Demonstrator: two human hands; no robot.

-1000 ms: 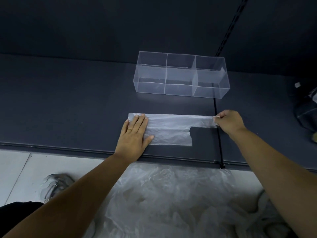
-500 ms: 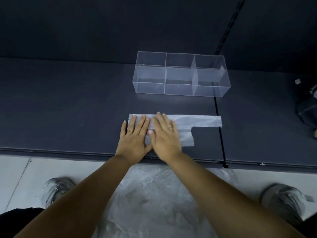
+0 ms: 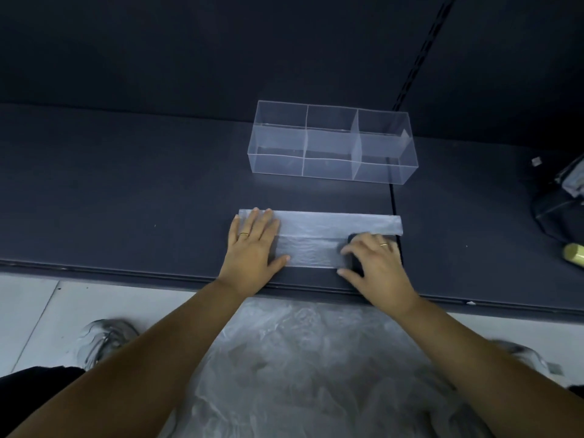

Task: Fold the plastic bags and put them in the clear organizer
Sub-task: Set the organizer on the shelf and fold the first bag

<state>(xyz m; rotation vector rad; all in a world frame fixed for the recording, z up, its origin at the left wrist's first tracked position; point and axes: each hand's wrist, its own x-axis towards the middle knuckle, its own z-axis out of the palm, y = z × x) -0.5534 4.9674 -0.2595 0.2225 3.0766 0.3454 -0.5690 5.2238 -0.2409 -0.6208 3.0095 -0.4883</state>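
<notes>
A translucent plastic bag (image 3: 316, 235), folded into a long flat strip, lies on the dark shelf surface (image 3: 126, 200). My left hand (image 3: 252, 245) presses flat on the strip's left end. My right hand (image 3: 376, 260) rests with spread fingers on the strip's right part, near the handle cut-out. The clear organizer (image 3: 331, 143), with three side-by-side compartments that look to hold nothing, stands a short way behind the strip. A heap of crumpled plastic bags (image 3: 300, 368) lies below the shelf edge, between my arms.
A dark bag (image 3: 562, 203) and a pale yellow cylinder (image 3: 575, 252) sit at the shelf's right edge. A seam (image 3: 393, 197) runs across the shelf beside the organizer's right end. Shoes (image 3: 101, 339) stand on the tiled floor (image 3: 25, 311) below.
My right hand let go of the bag's right handle, came to the middle beside my left hand, then slid right along the strip. My left hand stayed pressed on the left end.
</notes>
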